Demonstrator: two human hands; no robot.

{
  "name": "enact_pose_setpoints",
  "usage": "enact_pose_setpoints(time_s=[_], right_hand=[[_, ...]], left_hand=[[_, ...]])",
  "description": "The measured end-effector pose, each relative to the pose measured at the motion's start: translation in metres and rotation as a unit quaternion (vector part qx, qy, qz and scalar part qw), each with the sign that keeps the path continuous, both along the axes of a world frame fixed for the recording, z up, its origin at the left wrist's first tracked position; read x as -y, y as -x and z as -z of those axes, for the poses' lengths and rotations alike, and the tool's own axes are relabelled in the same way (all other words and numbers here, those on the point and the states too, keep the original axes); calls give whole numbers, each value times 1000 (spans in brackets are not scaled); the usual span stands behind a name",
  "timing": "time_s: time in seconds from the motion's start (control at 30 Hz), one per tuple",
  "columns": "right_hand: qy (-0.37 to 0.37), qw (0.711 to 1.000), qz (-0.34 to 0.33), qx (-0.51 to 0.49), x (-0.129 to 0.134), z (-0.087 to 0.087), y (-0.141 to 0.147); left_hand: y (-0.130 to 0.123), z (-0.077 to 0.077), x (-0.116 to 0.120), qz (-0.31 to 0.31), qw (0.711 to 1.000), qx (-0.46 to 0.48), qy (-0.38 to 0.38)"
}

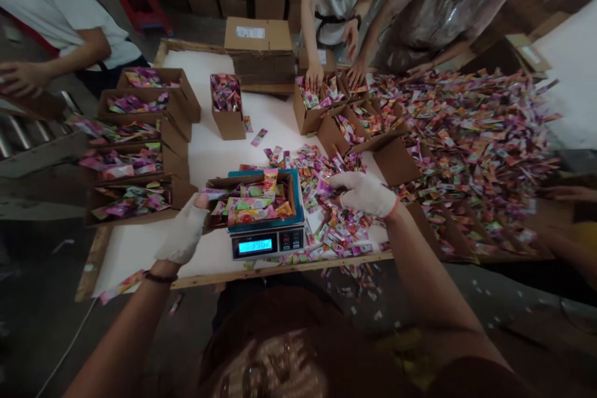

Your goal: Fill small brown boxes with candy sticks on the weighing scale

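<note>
A cardboard box (295, 198) of small candy packets (252, 204) sits on a digital scale (268, 244) with a teal platform and a lit blue display. My left hand (184, 233), in a white glove with the fingertips bare, grips the left end of this box, thumb at its rim. To the right of the scale, my gloved right hand (366, 193) is over a loose heap of packets (336, 224). Its thumb and fingers close on a pink-purple packet (324, 185) at the heap's edge.
Filled boxes (180, 149) line the table's left side; another filled box (228, 124) stands farther back. A large packet pile (476, 137) covers the right, with boxes along its edge. Co-workers' hands (314, 73) reach into boxes across the table. Packets lie on the floor.
</note>
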State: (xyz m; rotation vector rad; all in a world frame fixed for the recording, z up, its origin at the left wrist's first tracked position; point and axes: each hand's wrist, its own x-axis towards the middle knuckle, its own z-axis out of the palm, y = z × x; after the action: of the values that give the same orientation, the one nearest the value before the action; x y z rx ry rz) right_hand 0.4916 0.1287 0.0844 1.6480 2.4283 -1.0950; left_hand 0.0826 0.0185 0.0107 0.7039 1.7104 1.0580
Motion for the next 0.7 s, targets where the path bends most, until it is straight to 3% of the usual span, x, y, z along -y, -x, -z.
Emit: enact_pose_setpoints(time_s=[0.1,0.2,0.27,0.33,0.5,0.6,0.7], right_hand=[[1,983,-79,-164,0,-30,39],[7,975,-147,-168,-8,-38,75],[-1,980,-128,-155,-11,-37,82],[-11,985,-80,-154,-8,-34,71],[-52,982,58,-171,14,-20,11],[-75,976,119,-165,24,-8,-10],[-106,968,143,-175,26,0,-10]], left_hand=[[-7,1,-4,30,999,11,10],[-2,5,-6,-14,998,49,34],[10,9,1,-71,995,56,48],[27,14,16,-127,988,54,67],[72,26,72,-240,955,67,163],[86,29,92,-251,949,65,177],[87,25,90,-230,960,59,148]])
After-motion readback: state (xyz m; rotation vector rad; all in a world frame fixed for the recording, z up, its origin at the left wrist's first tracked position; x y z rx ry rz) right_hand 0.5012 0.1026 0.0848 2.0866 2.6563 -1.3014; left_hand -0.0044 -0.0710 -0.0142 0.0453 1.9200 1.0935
